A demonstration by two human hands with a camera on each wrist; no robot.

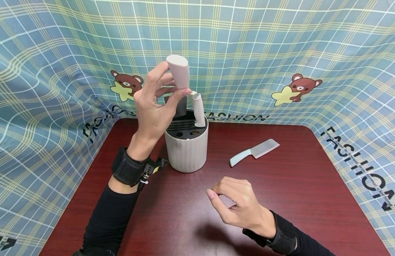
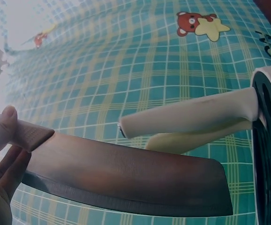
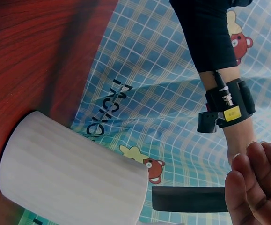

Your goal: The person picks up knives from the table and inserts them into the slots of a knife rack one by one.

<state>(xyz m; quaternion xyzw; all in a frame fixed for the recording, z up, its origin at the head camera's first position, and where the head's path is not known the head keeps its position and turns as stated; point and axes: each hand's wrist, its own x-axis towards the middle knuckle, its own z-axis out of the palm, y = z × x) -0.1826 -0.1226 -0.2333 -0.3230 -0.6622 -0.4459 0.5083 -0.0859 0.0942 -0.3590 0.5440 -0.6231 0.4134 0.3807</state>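
My left hand [image 1: 154,106] pinches the pale handle of a kitchen knife [image 1: 179,73] between thumb and fingers, handle up. Its broad blade points down over a white ribbed knife block [image 1: 187,154] with a black slotted top. The left wrist view shows the whole knife blade [image 2: 126,176], its end just short of the block's top. White knife handles [image 2: 191,112] stick out of the block beside it. Low over the table at front right hovers my right hand [image 1: 237,202], fingers loosely curled and holding nothing.
A small cleaver [image 1: 255,153] with a pale blue handle lies on the dark red table [image 1: 172,213], right of the block. Plaid cloth [image 1: 236,46] with printed bears hangs behind and at both sides.
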